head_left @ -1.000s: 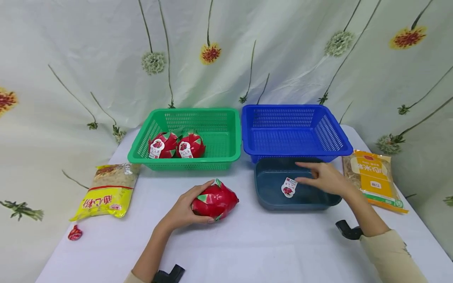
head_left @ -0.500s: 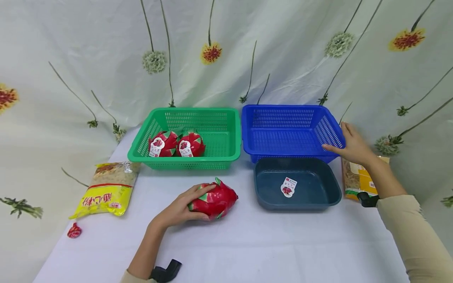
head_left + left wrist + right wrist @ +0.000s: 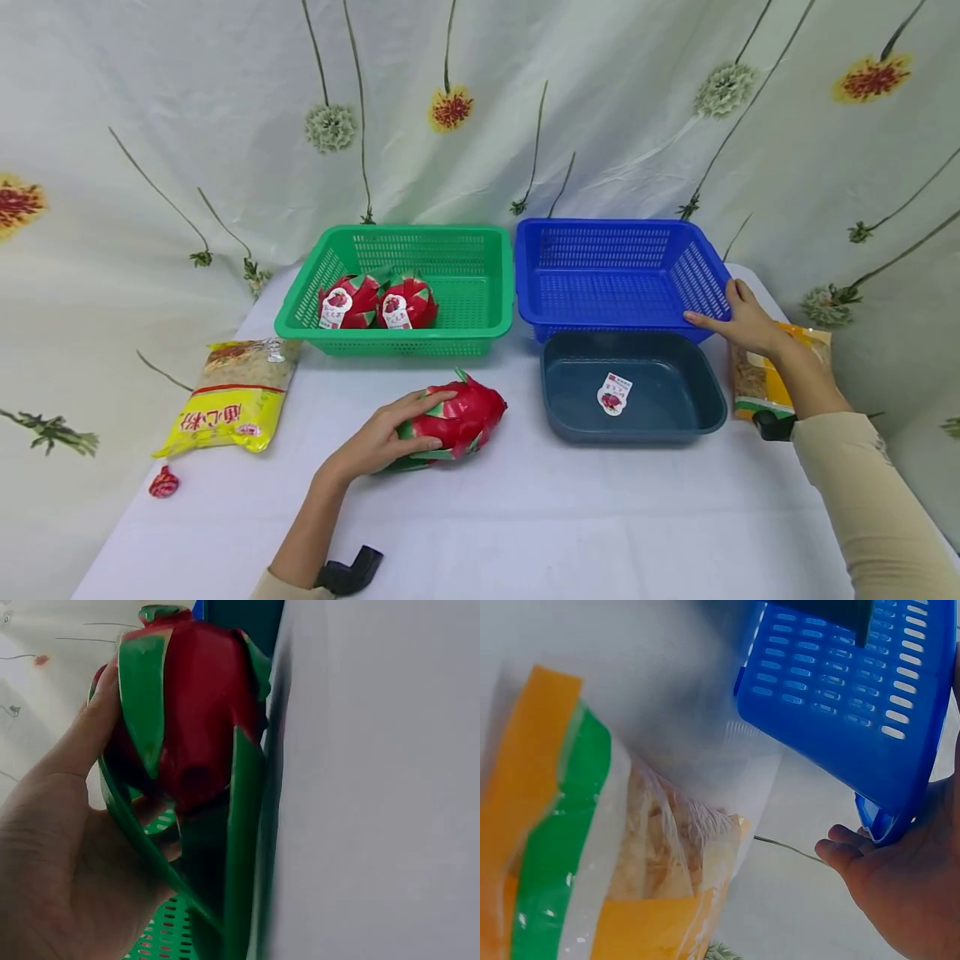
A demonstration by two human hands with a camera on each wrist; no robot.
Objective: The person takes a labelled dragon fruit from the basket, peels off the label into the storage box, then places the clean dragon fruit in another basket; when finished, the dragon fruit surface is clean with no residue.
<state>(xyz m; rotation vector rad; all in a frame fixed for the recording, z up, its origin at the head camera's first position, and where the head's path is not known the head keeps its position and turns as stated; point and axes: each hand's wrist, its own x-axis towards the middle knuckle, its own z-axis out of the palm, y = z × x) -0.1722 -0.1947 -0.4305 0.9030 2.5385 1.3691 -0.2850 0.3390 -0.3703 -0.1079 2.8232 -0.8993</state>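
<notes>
In the head view my left hand (image 3: 384, 439) holds a red dragon fruit (image 3: 468, 414) with green leaf tips, low over the white table. The left wrist view shows the fingers wrapped round one side of the fruit (image 3: 201, 697), long green leaves hanging toward the wrist. At the far right, my right hand (image 3: 753, 325) grips the front right corner of the blue basket (image 3: 600, 315). Seen from the right wrist, the basket (image 3: 840, 697) has its rim in that hand, and the fingers are partly hidden. Two more dragon fruits (image 3: 408, 304) lie in the green basket (image 3: 393, 340).
A dark blue-grey bin (image 3: 630, 435) with a fruit sticker (image 3: 613, 394) in it stands before the blue basket. An orange food packet (image 3: 776, 375) lies under the right forearm. On the left lie a yellow food packet (image 3: 228, 400) and a small red thing (image 3: 163, 482).
My right hand has left the dark bin and moved up and right to the blue basket's corner, now holding its rim. The dragon fruit has turned slightly in my left hand.
</notes>
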